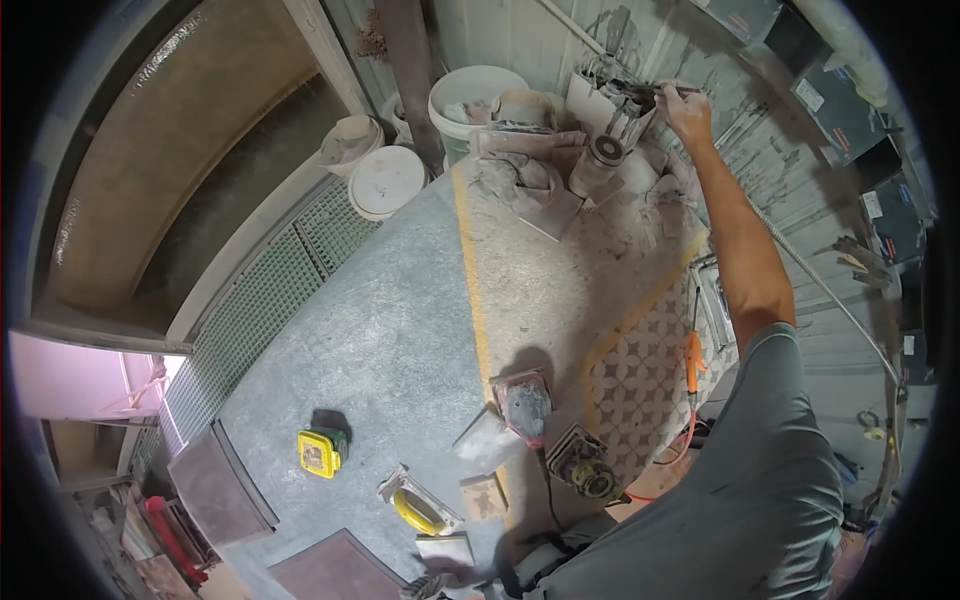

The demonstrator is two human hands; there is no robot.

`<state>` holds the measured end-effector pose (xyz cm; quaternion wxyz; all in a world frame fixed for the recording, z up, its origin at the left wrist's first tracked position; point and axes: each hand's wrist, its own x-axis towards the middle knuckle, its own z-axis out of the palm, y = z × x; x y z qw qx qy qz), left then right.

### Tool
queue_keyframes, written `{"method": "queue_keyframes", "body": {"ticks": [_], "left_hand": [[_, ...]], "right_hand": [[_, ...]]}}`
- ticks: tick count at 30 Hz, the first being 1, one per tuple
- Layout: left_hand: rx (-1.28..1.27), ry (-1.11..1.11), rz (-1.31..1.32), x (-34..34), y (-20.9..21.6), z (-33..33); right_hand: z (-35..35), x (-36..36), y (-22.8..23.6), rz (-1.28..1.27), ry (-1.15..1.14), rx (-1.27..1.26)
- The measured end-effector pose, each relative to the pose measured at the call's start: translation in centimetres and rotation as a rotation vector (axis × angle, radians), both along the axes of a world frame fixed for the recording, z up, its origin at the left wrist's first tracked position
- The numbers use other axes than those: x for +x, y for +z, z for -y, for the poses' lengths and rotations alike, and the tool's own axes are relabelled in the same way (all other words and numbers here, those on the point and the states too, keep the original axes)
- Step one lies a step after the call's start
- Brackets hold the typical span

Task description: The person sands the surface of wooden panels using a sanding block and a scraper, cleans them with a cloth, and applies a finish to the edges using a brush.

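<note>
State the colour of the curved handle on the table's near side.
The curved handle is yellow, seen best in the head view.

The right arm [748,240] comes in from the lower right and stretches far forward, its loose, short grey-green sleeve [740,475] spreading over the shoulder and upper arm and ending around the elbow. Beyond the hem the bare forearm leads away, leaning a little to the left as it narrows to the wrist [701,145], with a bend where it meets the upper arm. At the far end the right grip [685,112] is raised, fingers partly curled, though it is too small to tell how tightly they close.
</note>
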<state>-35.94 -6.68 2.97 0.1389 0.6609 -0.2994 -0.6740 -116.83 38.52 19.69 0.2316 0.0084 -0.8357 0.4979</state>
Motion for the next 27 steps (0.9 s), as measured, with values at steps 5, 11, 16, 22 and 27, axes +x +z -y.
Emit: {"method": "queue_keyframes", "body": {"ticks": [5, 11, 16, 22, 27], "left_hand": [[0.009, 0.058, -0.076, 1.4, 1.3, 0.0], [-0.015, 0.228, -0.315, 9.7, 4.9, -1.1], [0.035, 0.252, -0.798, 13.1, 7.9, -2.1], [0.221, 0.455, -1.022, 10.2, 9.1, -3.7], [0.293, 0.310, -1.375, 7.6, 9.2, -3.9]], "right_hand": [[-0.4, 0.4, 0.8, -0.053, -0.021, 0.098], [2.9, 0.8, -3.8, -0.304, 0.119, 0.360], [-3.2, 4.8, -2.5, 0.096, 0.289, -0.109], [10.3, 32.4, -0.8, 0.317, 0.586, -0.988], [21.7, 58.1, -0.9, 0.801, 0.932, -1.486]]}}
